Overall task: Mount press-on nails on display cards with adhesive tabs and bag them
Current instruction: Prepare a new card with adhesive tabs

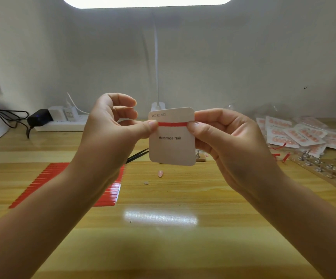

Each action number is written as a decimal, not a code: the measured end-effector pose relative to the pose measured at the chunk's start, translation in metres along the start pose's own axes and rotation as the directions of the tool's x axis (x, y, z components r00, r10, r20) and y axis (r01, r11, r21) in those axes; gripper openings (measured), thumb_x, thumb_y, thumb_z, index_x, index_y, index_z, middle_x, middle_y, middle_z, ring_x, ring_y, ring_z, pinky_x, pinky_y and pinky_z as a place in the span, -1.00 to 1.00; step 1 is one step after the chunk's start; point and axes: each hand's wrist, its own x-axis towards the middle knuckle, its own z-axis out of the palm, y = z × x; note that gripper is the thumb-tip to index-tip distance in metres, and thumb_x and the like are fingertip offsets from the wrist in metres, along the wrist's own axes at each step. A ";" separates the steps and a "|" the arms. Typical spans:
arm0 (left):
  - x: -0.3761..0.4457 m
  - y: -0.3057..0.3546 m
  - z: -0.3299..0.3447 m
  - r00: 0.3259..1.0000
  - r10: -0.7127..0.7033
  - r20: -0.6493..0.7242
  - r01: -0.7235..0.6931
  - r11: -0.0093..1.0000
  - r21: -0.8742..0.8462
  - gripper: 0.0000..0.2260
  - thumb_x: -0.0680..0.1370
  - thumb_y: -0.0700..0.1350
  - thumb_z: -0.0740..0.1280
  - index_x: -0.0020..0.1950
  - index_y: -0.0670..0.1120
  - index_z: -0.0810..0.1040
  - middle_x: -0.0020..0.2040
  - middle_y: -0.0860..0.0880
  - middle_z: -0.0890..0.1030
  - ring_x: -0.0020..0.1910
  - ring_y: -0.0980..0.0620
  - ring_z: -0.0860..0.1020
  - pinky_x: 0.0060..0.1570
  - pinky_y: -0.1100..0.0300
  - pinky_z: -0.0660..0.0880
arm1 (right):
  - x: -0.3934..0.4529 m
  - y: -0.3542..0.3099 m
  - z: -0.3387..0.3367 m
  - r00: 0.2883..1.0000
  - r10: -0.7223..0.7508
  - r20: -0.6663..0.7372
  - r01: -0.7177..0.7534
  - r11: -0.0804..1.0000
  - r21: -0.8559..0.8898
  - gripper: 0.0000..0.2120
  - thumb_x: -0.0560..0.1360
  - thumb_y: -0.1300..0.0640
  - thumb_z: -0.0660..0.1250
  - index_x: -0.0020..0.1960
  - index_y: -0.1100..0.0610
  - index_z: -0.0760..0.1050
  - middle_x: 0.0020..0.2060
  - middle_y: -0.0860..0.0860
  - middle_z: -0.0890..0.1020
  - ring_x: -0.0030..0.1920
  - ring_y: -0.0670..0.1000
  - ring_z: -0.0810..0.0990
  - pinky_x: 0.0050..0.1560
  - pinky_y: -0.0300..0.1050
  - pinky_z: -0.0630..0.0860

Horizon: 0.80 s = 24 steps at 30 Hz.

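The left hand (120,125) is pinching the left end of a red adhesive strip (172,124) between thumb and forefinger, its other fingers curled loosely above, while the right hand (221,137) is gripping the white display card (172,146) at its right edge, thumb pressing the strip's other end. The card, printed "Handmade Nail", is being held upright above the desk (183,198), and the strip is lying straight across its upper part; no nails are sitting on it yet.

So this card looks to be at the tab stage, with nails and bagging to come. At seven o'clock from the card a sheet of red adhesive strips (110,190) is lying flat. At six o'clock a loose pink nail (160,173) is waiting. At three o'clock a pile of bagged finished cards (304,133) is showing earlier sets done, with a wooden rack of nail stands (328,172) just below it.
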 end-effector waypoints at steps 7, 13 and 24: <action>-0.001 0.001 0.000 1.000 -0.022 0.021 0.022 1.000 -0.002 -0.55 0.22 -0.19 0.60 -0.02 0.06 0.49 -0.18 0.08 0.49 -0.30 0.14 0.57 -0.09 0.09 0.60 | 0.000 0.003 -0.001 1.000 -0.001 0.006 0.001 1.000 0.008 -0.81 0.36 0.21 0.41 -0.04 0.24 0.59 -0.17 0.12 0.72 -0.12 0.10 0.71 -0.14 -0.14 0.63; 0.002 0.008 -0.002 0.959 -0.263 0.106 0.255 0.963 0.083 -0.32 0.01 0.12 0.55 0.08 0.02 0.49 0.02 -0.06 0.57 -0.09 -0.01 0.59 -0.18 0.16 0.51 | 0.006 0.001 -0.008 0.999 0.017 0.035 -0.021 0.995 0.102 -0.80 0.35 0.21 0.39 -0.04 0.24 0.58 -0.18 0.12 0.71 -0.13 0.08 0.69 -0.09 -0.08 0.64; -0.014 0.005 0.011 0.964 -0.182 0.192 0.213 0.965 -0.154 -0.53 0.25 -0.22 0.47 0.14 -0.08 0.49 -0.20 -0.12 0.71 -0.16 -0.07 0.70 -0.23 0.22 0.61 | 0.011 0.018 -0.014 0.973 0.227 -0.050 -0.232 0.953 -0.195 -0.54 0.25 0.08 0.50 0.09 0.20 0.52 -0.07 0.15 0.70 -0.04 0.13 0.69 0.09 0.19 0.59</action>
